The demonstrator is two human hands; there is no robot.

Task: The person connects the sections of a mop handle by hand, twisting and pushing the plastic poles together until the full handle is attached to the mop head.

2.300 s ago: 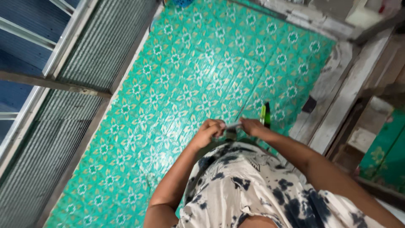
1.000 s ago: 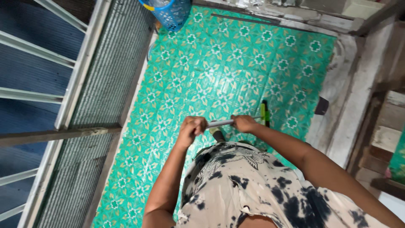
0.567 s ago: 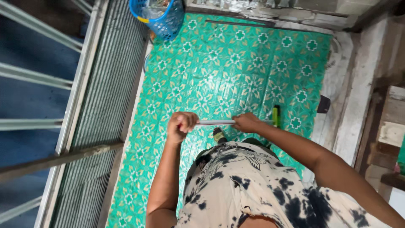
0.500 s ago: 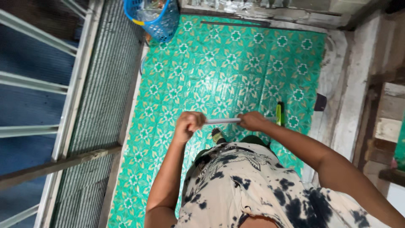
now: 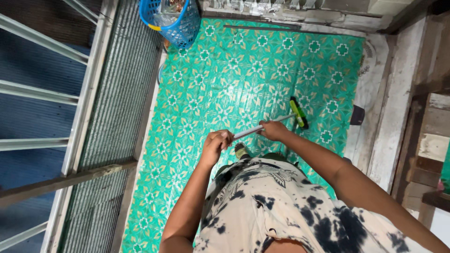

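A pale broom handle [image 5: 255, 128] is being gripped by both hands: its near end is being clasped in the closed left hand [image 5: 216, 142], while the right hand [image 5: 273, 130] is being kept wrapped around it further along. The green broom head [image 5: 298, 113] is being rested on the green patterned floor covering [image 5: 234, 79]. A blue basket [image 5: 172, 19] is being kept at the far edge.

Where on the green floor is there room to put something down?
The patterned green floor is bare in the middle, between the blue basket and the green broom head. It is crowded near the person's hands, the broom handle and foot.
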